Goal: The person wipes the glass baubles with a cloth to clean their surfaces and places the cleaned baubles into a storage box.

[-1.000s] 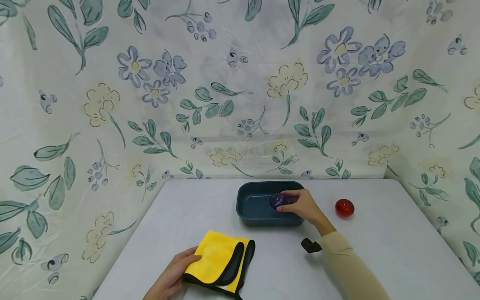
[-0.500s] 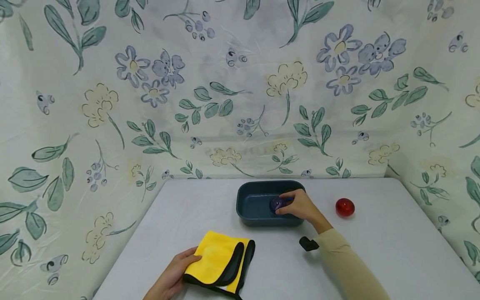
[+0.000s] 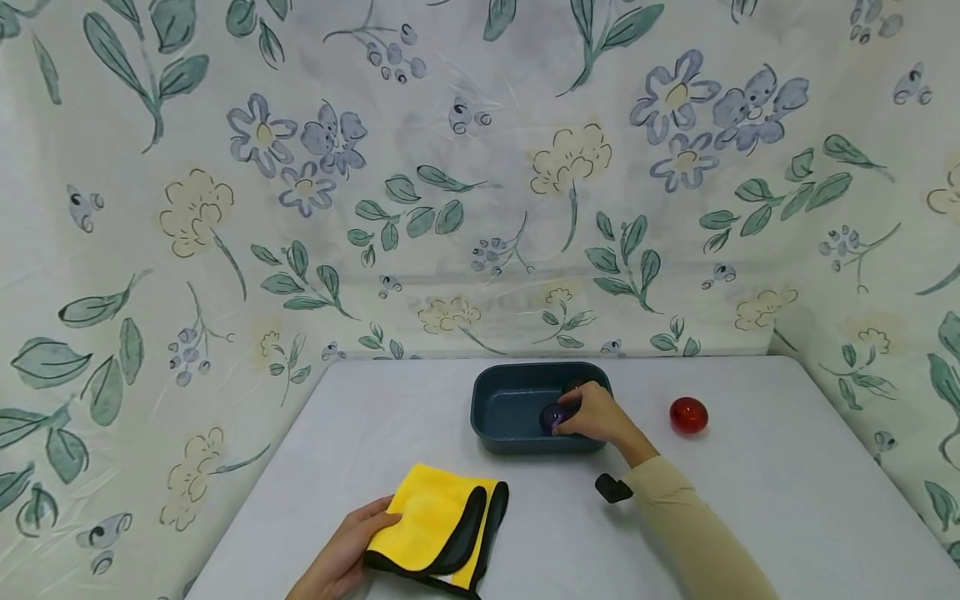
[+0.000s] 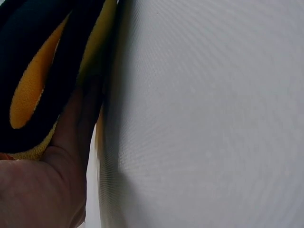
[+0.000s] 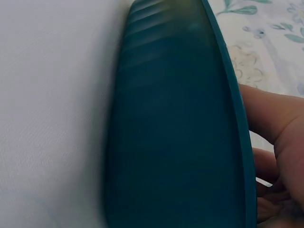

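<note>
A white table [image 3: 765,508] meets a white floral-printed backdrop [image 3: 480,192]. The left hand [image 3: 351,540] pinches a folded yellow cloth with black edging [image 3: 429,521]; a glossy red ball [image 3: 688,416] rests farther right. The right hand [image 3: 600,414] grips a shiny purple ball [image 3: 548,417], now lower inside the dark-blue rectangular tray [image 3: 504,410] than 1 second ago.

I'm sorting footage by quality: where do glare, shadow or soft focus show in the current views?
Head: small highlights on the red ball; left wrist: the folded yellow cloth and left hand dim, shadow beside them; right wrist: the blue container dark, its left edge soft.
</note>
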Tool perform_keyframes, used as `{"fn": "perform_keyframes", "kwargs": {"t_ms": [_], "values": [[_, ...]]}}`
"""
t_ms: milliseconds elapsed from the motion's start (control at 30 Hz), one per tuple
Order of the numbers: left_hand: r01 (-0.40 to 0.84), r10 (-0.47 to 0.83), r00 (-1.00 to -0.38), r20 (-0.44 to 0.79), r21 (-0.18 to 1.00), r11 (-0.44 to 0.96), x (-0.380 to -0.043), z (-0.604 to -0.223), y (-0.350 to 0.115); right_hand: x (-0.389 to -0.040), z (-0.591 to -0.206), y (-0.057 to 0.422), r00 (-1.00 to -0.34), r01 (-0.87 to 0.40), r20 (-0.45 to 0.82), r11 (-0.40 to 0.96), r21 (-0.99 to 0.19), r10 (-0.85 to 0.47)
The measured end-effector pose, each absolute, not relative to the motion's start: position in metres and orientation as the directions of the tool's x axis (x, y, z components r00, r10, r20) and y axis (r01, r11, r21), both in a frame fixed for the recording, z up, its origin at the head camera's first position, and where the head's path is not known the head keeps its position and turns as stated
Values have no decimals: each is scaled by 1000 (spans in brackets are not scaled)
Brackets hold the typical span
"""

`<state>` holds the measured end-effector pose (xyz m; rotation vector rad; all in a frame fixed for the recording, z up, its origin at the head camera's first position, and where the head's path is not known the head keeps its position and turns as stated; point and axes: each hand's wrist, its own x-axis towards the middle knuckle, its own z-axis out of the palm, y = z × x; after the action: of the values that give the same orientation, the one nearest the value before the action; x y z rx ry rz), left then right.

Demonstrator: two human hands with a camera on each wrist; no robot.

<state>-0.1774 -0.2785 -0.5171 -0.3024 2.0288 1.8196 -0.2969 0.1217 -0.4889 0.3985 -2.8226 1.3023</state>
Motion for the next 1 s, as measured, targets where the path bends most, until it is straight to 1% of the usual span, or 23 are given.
{"fn": "perform_keyframes", "kwargs": {"t_ms": [100,367,633,833,933,1000], "values": [[-412,110,-898,-426,902,129,-177,-517,-279,-297,-488,120,-965,-243,116,635,-733,-235],[-409,106,-900,-423,902,136,-177,-516,-279,-295,-487,118,-972,-211,78,673,-709,-223],[-425,101,-893,-438,896,127,-176,-519,-279,-286,-480,119,-971,-210,70,676,-707,-228],[-429,87,-894,-440,895,127,-176,-518,-278,-275,-458,137,-966,-225,99,591,-775,-239],[-426,72,-896,-438,894,139,-176,-517,-277,-267,-445,156,-961,-258,158,532,-806,-227],[-424,63,-898,-436,894,144,-177,-516,-277,-262,-439,171,-961,-268,196,494,-827,-193]]}}
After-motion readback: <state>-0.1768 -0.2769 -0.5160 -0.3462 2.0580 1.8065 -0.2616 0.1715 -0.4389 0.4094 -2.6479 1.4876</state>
